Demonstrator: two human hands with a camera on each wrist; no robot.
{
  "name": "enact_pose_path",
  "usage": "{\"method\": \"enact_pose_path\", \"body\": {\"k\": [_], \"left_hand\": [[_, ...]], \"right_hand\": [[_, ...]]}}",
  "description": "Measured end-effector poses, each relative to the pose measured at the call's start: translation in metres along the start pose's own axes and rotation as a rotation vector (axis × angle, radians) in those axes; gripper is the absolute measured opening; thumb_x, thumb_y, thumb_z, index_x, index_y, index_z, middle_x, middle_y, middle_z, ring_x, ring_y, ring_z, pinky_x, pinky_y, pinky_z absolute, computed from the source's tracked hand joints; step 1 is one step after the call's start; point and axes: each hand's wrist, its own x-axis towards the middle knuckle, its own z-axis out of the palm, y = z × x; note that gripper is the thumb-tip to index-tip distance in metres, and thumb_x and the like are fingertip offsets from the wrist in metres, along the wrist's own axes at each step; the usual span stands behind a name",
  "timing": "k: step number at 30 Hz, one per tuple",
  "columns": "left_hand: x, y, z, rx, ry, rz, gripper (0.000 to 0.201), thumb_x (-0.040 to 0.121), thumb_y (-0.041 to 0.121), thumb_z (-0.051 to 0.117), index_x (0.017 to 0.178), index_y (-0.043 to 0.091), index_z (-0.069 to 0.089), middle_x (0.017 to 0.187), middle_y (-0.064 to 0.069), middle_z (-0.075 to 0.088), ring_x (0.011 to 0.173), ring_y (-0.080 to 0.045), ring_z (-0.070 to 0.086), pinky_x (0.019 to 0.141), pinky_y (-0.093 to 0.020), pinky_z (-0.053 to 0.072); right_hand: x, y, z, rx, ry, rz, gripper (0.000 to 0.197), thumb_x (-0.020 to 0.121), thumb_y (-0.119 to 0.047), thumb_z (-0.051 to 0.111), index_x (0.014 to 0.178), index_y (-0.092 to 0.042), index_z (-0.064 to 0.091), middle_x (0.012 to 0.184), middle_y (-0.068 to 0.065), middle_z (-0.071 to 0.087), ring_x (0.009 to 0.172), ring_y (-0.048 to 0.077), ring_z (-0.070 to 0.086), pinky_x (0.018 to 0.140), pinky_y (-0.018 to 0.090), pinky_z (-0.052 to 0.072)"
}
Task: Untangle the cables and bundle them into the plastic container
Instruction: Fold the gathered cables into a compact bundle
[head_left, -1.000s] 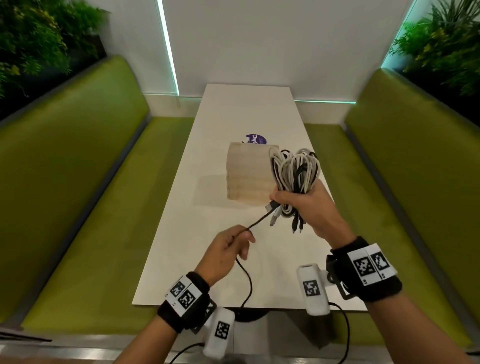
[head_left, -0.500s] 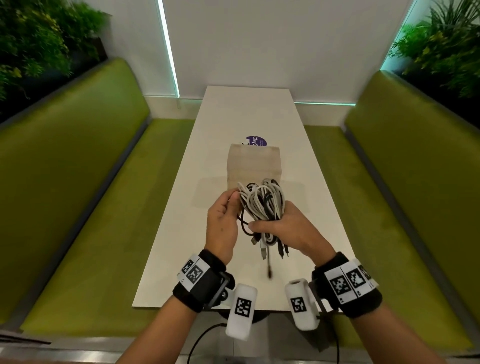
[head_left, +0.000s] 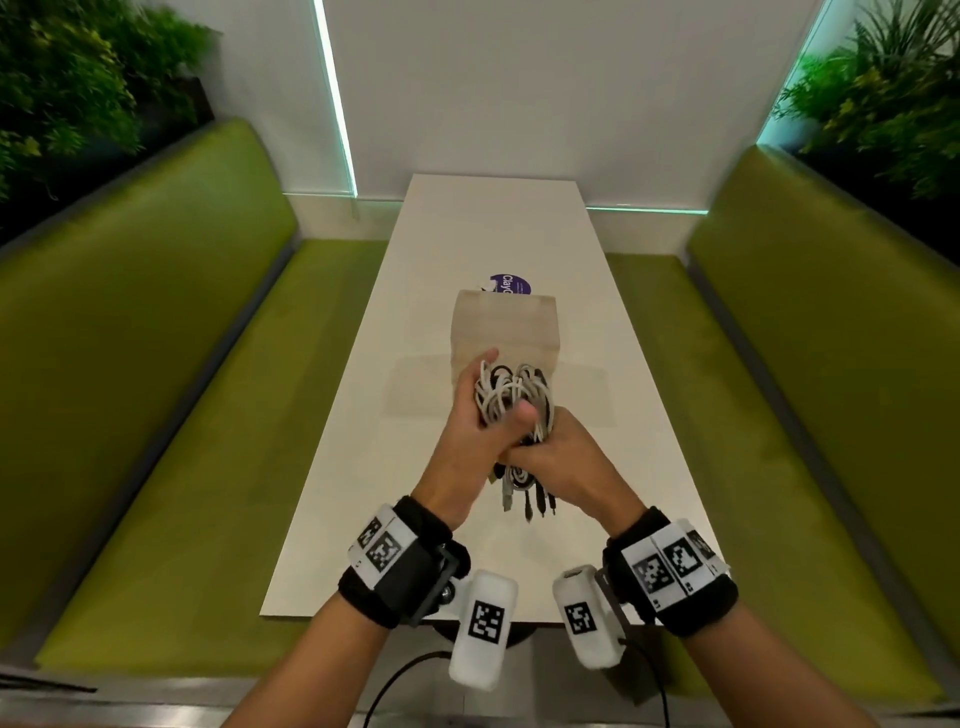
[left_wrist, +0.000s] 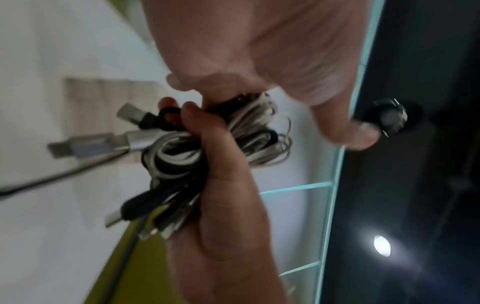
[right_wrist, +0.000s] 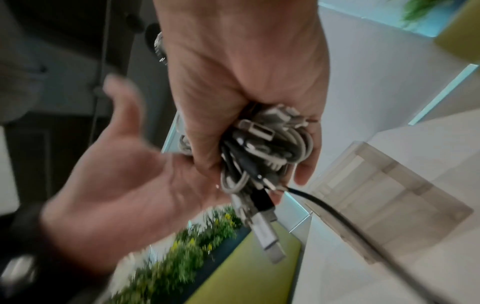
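Observation:
A bundle of white and black cables (head_left: 511, 397) hangs above the white table (head_left: 363, 467), just in front of the translucent plastic container (head_left: 504, 327). My right hand (head_left: 561, 457) grips its lower part in a fist, seen close in the right wrist view (right_wrist: 246, 92). Several plugs (head_left: 524, 501) dangle below that fist. My left hand (head_left: 480, 415) cups the loops from the left, fingers curled behind them and thumb across the front. In the left wrist view the bundle (left_wrist: 176, 152) sits between both hands. One black cable (right_wrist: 337, 216) trails off past the container (right_wrist: 389, 195).
A round purple sticker (head_left: 511, 285) lies on the table behind the container. Green padded benches (head_left: 182, 415) run along both sides, with plants (head_left: 883, 93) behind them. The table's near edge (head_left: 322, 616) is just under my wrists.
My right hand lowered the bundle from the upper right toward the middle. My left hand let go of the black cable end it pulled and now holds the loops.

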Motion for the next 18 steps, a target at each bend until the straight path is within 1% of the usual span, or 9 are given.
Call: {"method": "enact_pose_path", "body": {"k": [2, 5, 7, 9, 11, 12, 14, 16, 18], "left_hand": [[0.001, 0.000, 0.008, 0.124, 0.117, 0.038, 0.058, 0.070, 0.021, 0.082, 0.120, 0.016, 0.053, 0.109, -0.007, 0.067, 0.101, -0.020, 0.066, 0.083, -0.029, 0.056], [0.006, 0.003, 0.008, 0.219, 0.138, 0.085, 0.041, 0.074, 0.018, 0.081, 0.108, 0.014, 0.059, 0.100, -0.005, 0.070, 0.094, -0.019, 0.068, 0.081, -0.030, 0.056], [0.006, 0.005, -0.002, 0.202, -0.030, 0.064, 0.057, 0.073, 0.029, 0.080, 0.122, 0.018, 0.052, 0.115, -0.005, 0.066, 0.108, -0.019, 0.063, 0.087, -0.027, 0.053], [0.005, -0.002, -0.020, 0.242, -0.199, 0.026, 0.096, 0.064, 0.052, 0.080, 0.142, 0.029, 0.030, 0.143, 0.000, 0.047, 0.132, -0.012, 0.045, 0.104, -0.029, 0.041], [0.000, -0.010, -0.035, 0.354, -0.275, -0.057, 0.113, 0.061, 0.061, 0.076, 0.149, 0.037, 0.008, 0.152, 0.006, 0.030, 0.140, -0.006, 0.028, 0.113, -0.031, 0.028], [-0.004, -0.015, -0.042, 0.409, -0.293, -0.116, 0.108, 0.067, 0.056, 0.074, 0.149, 0.036, 0.008, 0.148, 0.005, 0.035, 0.139, -0.008, 0.031, 0.112, -0.032, 0.030], [-0.010, -0.026, -0.050, 0.494, -0.338, -0.213, 0.077, 0.080, 0.037, 0.070, 0.144, 0.026, 0.030, 0.131, 0.002, 0.057, 0.124, -0.010, 0.051, 0.102, -0.030, 0.043], [-0.013, -0.036, -0.052, 0.535, -0.357, -0.212, 0.039, 0.088, 0.023, 0.066, 0.125, 0.019, 0.055, 0.110, 0.002, 0.070, 0.104, -0.009, 0.064, 0.093, -0.027, 0.047], [-0.015, -0.042, -0.050, 0.554, -0.320, -0.172, 0.018, 0.092, 0.020, 0.062, 0.109, 0.022, 0.065, 0.094, 0.003, 0.073, 0.093, -0.010, 0.066, 0.090, -0.026, 0.049]], "right_hand": [[-0.001, 0.002, 0.006, -0.023, -0.015, -0.021, 0.027, 0.070, -0.005, 0.064, 0.089, -0.024, 0.067, 0.087, 0.009, 0.073, 0.082, 0.024, 0.070, 0.080, 0.051, 0.056], [-0.004, 0.004, 0.008, 0.046, 0.010, -0.042, 0.023, 0.073, 0.000, 0.063, 0.091, -0.014, 0.068, 0.086, 0.010, 0.073, 0.080, 0.025, 0.071, 0.079, 0.051, 0.056], [-0.003, 0.004, 0.002, 0.135, 0.054, -0.060, 0.021, 0.077, -0.001, 0.067, 0.093, -0.013, 0.069, 0.086, 0.008, 0.074, 0.081, 0.021, 0.071, 0.079, 0.043, 0.058], [-0.004, 0.002, -0.005, 0.258, 0.082, -0.080, 0.018, 0.077, -0.002, 0.070, 0.090, -0.014, 0.071, 0.084, 0.006, 0.074, 0.081, 0.017, 0.071, 0.077, 0.034, 0.058], [-0.003, -0.001, -0.013, 0.382, 0.121, -0.088, 0.012, 0.079, -0.002, 0.071, 0.090, -0.006, 0.070, 0.084, 0.010, 0.072, 0.081, 0.022, 0.069, 0.075, 0.035, 0.057], [-0.002, -0.002, -0.016, 0.432, 0.134, -0.097, 0.010, 0.081, -0.002, 0.069, 0.091, -0.001, 0.068, 0.084, 0.013, 0.070, 0.080, 0.023, 0.068, 0.072, 0.034, 0.056], [0.000, -0.004, -0.021, 0.492, 0.140, -0.114, 0.014, 0.084, -0.005, 0.066, 0.091, 0.007, 0.064, 0.082, 0.016, 0.065, 0.075, 0.024, 0.067, 0.066, 0.030, 0.053], [0.002, -0.007, -0.022, 0.552, 0.133, -0.114, 0.017, 0.086, -0.010, 0.064, 0.091, 0.006, 0.062, 0.081, 0.015, 0.063, 0.073, 0.025, 0.067, 0.066, 0.031, 0.053], [0.003, -0.010, -0.023, 0.628, 0.139, -0.101, 0.014, 0.086, -0.012, 0.063, 0.091, 0.001, 0.063, 0.079, 0.013, 0.063, 0.071, 0.025, 0.066, 0.066, 0.033, 0.055]]}}
